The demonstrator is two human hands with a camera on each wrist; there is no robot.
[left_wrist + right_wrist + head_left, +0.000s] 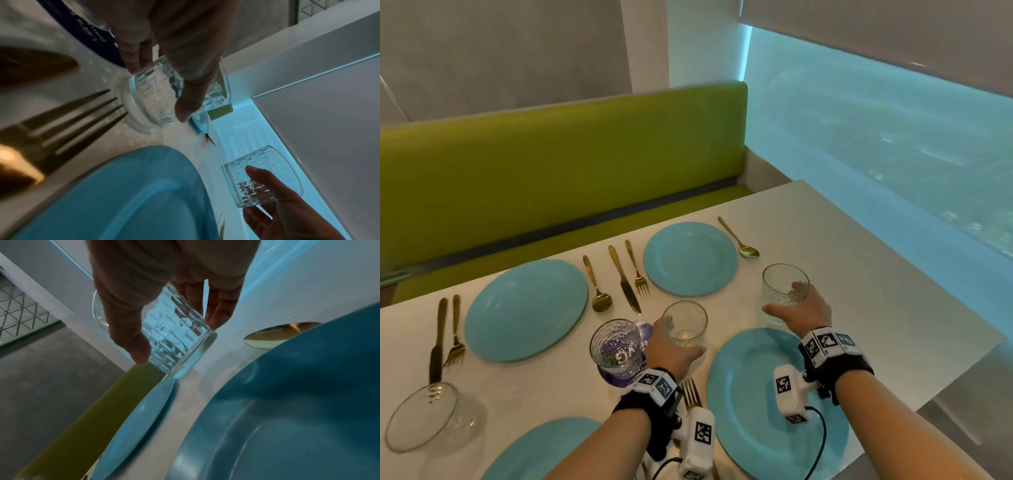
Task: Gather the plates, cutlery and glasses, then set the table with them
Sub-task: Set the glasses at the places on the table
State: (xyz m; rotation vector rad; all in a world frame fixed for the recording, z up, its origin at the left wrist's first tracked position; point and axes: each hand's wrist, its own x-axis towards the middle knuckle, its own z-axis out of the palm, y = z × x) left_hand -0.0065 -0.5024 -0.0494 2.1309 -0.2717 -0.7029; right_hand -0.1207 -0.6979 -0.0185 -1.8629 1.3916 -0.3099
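Observation:
My left hand (681,339) grips a clear patterned glass (685,323) in the middle of the white table (859,274); its thumb and fingers wrap that left glass (158,97) just over the tabletop. My right hand (784,298) holds a second glass (784,284) to the right, beyond the near right blue plate (750,411). In the right wrist view my right hand (179,335) grips this right glass (174,340) tilted, a little above the table. Three more blue plates lie at far right (690,258), far left (525,310) and near left (544,452).
A third glass (616,346) stands on a purple coaster beside my left wrist; another glass (421,418) is at the near left. Gold spoons, knives and forks (625,281) lie between the plates. A green bench (551,171) runs behind the table; its right edge (962,308) drops off.

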